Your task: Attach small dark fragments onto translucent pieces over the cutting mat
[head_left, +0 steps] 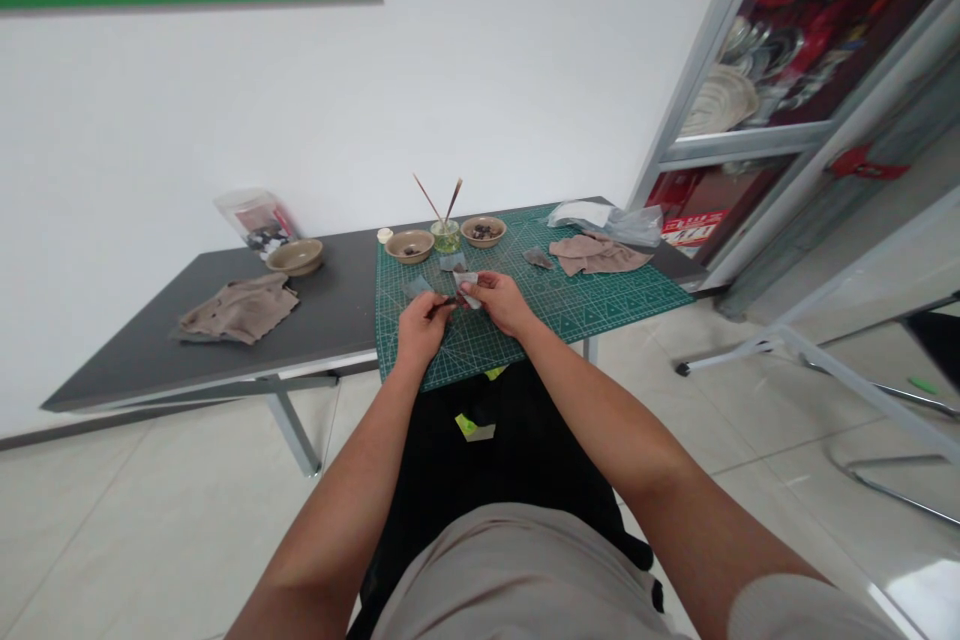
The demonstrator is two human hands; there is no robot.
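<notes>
Both my hands work over the near part of a green cutting mat point(600, 300) on a grey table point(330, 310). My left hand point(420, 325) is closed around a thin dark stick-like tool whose tip points right. My right hand point(501, 300) pinches a small pale grey scrap point(466, 284) against that tip. Just beyond the hands lie more small grey scraps point(453, 263) on the mat.
At the mat's far edge stand two tan bowls point(409, 246) point(483, 231) and a small glass jar with two sticks point(445, 235). A third bowl point(295, 257), brown cloths point(240, 308) point(596, 253), plastic bags point(611, 218) and a metal-framed cabinet point(787, 120) surround them.
</notes>
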